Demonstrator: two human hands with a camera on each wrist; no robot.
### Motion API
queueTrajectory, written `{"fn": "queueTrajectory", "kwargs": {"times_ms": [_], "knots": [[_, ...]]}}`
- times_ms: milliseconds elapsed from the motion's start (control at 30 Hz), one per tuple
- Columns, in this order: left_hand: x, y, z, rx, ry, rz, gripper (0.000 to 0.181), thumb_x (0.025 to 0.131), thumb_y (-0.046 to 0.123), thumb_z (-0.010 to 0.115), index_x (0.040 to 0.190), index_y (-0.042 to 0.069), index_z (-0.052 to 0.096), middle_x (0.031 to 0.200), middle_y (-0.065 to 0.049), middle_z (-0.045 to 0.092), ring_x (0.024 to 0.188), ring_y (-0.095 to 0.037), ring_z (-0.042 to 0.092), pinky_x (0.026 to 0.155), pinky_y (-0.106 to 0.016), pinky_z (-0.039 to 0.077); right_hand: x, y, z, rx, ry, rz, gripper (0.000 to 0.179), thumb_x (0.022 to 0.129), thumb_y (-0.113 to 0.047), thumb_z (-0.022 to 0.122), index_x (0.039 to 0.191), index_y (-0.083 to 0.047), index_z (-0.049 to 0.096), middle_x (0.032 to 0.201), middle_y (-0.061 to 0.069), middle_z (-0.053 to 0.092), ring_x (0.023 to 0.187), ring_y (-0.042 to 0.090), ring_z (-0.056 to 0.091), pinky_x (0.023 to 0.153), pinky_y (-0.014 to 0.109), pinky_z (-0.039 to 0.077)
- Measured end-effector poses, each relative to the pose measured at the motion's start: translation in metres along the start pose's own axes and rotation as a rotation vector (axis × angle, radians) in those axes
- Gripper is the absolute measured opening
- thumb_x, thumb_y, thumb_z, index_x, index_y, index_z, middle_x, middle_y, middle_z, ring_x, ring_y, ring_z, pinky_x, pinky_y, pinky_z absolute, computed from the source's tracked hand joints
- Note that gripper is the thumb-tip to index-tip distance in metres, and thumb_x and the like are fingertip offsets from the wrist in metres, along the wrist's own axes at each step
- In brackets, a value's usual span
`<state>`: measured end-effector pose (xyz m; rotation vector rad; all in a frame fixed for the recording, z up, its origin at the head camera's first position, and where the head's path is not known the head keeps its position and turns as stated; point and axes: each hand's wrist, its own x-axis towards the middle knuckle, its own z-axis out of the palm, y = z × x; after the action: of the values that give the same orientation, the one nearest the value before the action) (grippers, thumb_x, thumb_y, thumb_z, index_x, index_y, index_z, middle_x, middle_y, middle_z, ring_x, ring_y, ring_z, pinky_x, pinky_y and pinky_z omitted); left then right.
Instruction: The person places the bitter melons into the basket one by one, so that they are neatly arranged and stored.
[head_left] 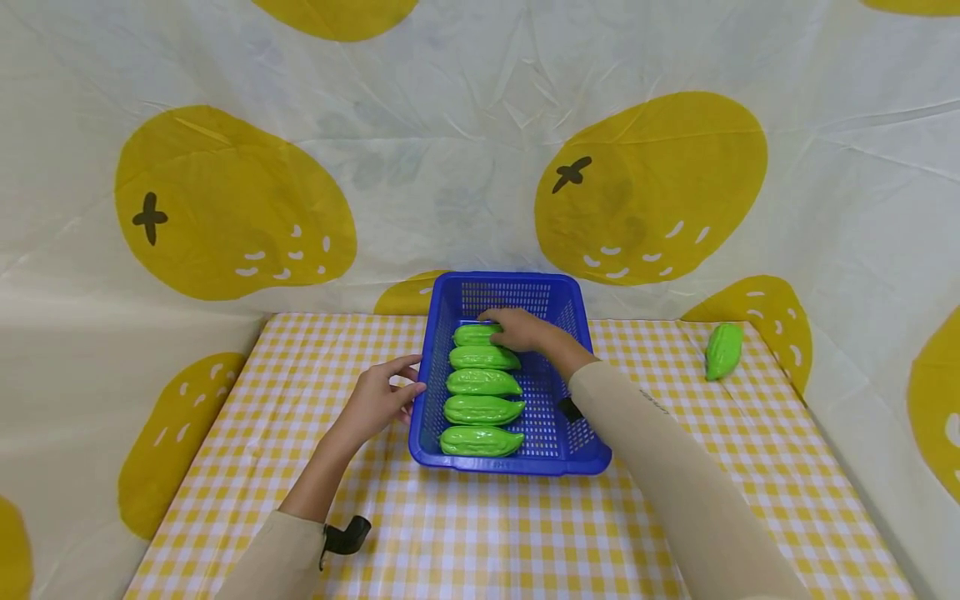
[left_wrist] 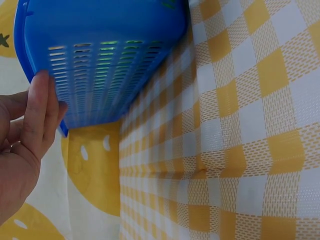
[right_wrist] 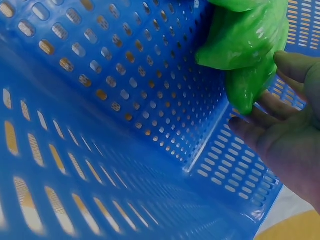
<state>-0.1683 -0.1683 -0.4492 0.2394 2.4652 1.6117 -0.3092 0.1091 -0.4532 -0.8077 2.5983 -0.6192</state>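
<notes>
A blue plastic basket (head_left: pixel 555 454) holds several glossy green bitter melons (head_left: pixel 483 382) in a column, their pointed ends to the right. At the column's far end, my right hand (head_left: pixel 517 327) has thumb and fingers around the tip of the farthest bitter melon (head_left: pixel 472 335). The right wrist view shows that melon's tip (right_wrist: pixel 243 95) between the thumb and the fingers of the right hand (right_wrist: pixel 295 115). Outside the basket, my left hand (head_left: pixel 380 396) touches the left rim. Its extended fingers lie against the basket's slotted wall (left_wrist: pixel 95 75) in the left wrist view.
Another green bitter melon (head_left: pixel 723 352) lies on the table's right side, near the back corner. A yellow-and-white checked cloth (head_left: pixel 480 533) covers the table. Behind it hangs a pale curtain (head_left: pixel 450 192) printed with large yellow fruit.
</notes>
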Motion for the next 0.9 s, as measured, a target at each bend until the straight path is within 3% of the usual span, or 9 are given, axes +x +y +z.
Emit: {"fn": "queueTrajectory", "kwargs": {"times_ms": [200, 900], "knots": [[0.000, 0.000, 0.000, 0.002, -0.004, 0.005, 0.050, 0.099, 0.004, 0.068, 0.147, 0.002, 0.055, 0.120, -0.025, 0.065, 0.063, -0.016, 0.068, 0.061, -0.058, 0.064, -0.006, -0.002, -0.008, 0.051, 0.012, 0.029, 0.050, 0.106, -0.013, 0.054, 0.155, -0.006, 0.046, 0.153, 0.022, 0.051, 0.142, 0.039, 0.048, 0.116, 0.054, 0.047], [0.001, 0.000, -0.001, -0.003, -0.006, -0.008, 0.051, 0.099, 0.004, 0.068, 0.148, 0.002, 0.055, 0.120, -0.024, 0.064, 0.063, -0.015, 0.067, 0.061, -0.058, 0.064, -0.042, -0.013, -0.055, 0.079, 0.087, 0.021, 0.049, 0.108, -0.018, 0.056, 0.155, -0.009, 0.045, 0.150, 0.023, 0.053, 0.138, 0.040, 0.052, 0.112, 0.056, 0.050]]}}
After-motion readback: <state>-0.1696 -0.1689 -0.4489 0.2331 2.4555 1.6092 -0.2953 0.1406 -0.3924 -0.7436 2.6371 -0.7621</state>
